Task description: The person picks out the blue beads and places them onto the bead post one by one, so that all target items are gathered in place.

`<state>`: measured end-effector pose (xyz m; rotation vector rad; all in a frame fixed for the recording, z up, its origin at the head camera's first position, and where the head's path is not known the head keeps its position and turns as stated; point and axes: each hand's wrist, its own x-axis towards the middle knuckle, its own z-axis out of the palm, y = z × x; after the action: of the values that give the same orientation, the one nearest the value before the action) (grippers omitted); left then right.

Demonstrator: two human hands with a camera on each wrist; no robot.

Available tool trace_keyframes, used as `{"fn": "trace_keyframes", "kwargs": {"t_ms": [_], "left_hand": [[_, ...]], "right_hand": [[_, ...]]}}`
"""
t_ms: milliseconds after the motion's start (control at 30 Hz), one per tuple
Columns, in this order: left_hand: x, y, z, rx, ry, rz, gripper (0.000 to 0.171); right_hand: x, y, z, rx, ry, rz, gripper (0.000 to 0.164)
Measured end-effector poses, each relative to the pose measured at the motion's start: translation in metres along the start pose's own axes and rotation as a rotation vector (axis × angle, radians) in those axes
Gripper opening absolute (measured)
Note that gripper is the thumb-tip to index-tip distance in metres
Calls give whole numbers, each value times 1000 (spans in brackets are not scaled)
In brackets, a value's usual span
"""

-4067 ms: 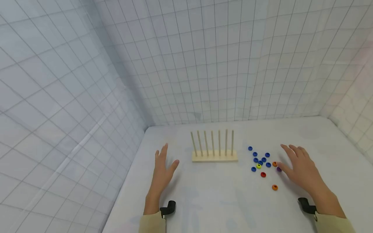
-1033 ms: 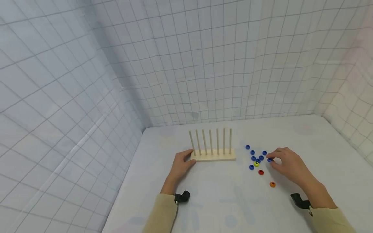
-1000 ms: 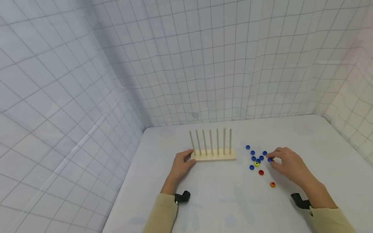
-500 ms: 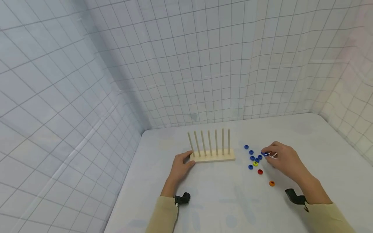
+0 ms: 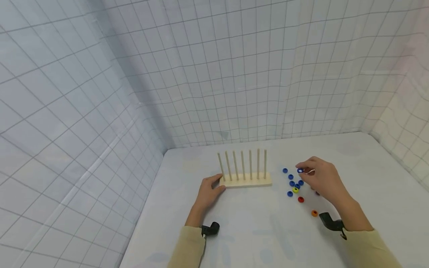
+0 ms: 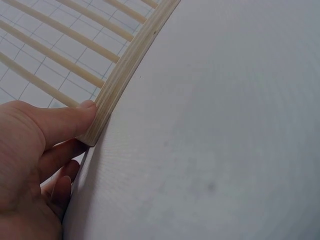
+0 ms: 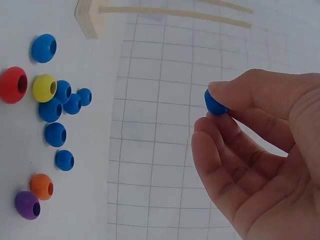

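A wooden stand (image 5: 248,181) with a row of several thin upright pegs (image 5: 250,165) sits mid-table. My left hand (image 5: 206,191) grips the left end of its base; in the left wrist view the thumb (image 6: 70,120) lies on one side and a finger goes behind. Between thumb and fingertips, my right hand (image 5: 323,180) pinches a blue bead (image 7: 215,104), raised above the table. Under and left of that hand lie several loose blue beads (image 5: 289,194), a yellow bead (image 5: 295,190) and a red bead (image 5: 301,200). No peg carries a bead.
An orange bead (image 5: 314,213) lies nearest me, in front of the right wrist. Another orange bead (image 7: 42,186) and a purple bead (image 7: 27,205) touch in the right wrist view. Grid-patterned sheets (image 5: 228,74) enclose the white table (image 5: 254,227) at the back and sides.
From hovering open, my left hand has moved right and gripped the stand's base. My right hand has pinched a blue bead, then lifted it up and leftward over the last second.
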<state>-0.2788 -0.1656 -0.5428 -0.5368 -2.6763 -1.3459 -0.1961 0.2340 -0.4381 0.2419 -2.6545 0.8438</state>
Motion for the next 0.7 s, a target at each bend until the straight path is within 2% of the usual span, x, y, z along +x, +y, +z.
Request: {"fn": "trace_keyframes", "kwargs": {"t_ms": [200, 367, 700], "left_hand": [[0, -1, 0, 0, -8, -12, 52], [-1, 0, 0, 2, 0, 10, 52], [-1, 1, 0, 9, -3, -6, 52]], "right_hand": [[8, -10, 5, 27, 17, -21, 18], [13, -18, 6, 55, 19, -36, 20], [21, -31, 10, 118, 23, -20, 23]]}}
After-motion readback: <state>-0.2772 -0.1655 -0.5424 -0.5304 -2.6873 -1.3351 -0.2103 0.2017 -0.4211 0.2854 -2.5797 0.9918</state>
